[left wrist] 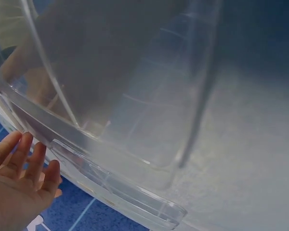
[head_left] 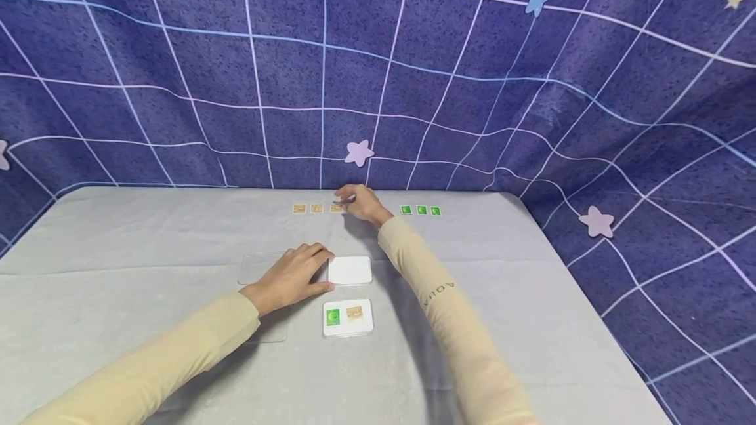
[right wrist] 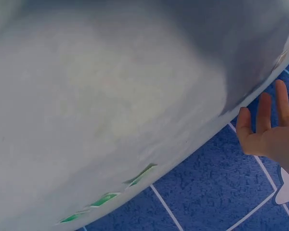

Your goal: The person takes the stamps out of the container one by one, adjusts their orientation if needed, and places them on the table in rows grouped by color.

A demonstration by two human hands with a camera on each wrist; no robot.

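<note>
Out at the back of the table, my right hand [head_left: 361, 204] pinches thin dark tweezers [head_left: 344, 201]. Their tip is over the rightmost of three tan stamps [head_left: 336, 208]; whether it touches the stamp I cannot tell. The tweezers do not show in the right wrist view. My left hand [head_left: 297, 274] rests at the left side of a clear case with a blank white insert [head_left: 350, 270], thumb and fingertips near its left corners. Nearer me lies another case [head_left: 348, 330], with a green stamp [head_left: 333, 317] and a tan stamp [head_left: 354, 313] on its white insert.
Three green stamps [head_left: 421, 210] lie in a row right of my right hand. Clear lids lie at the left, one lid [head_left: 251, 269] behind my left wrist and another lid [head_left: 274, 331] in front of it. A blue patterned curtain [head_left: 295, 84] hangs behind the table.
</note>
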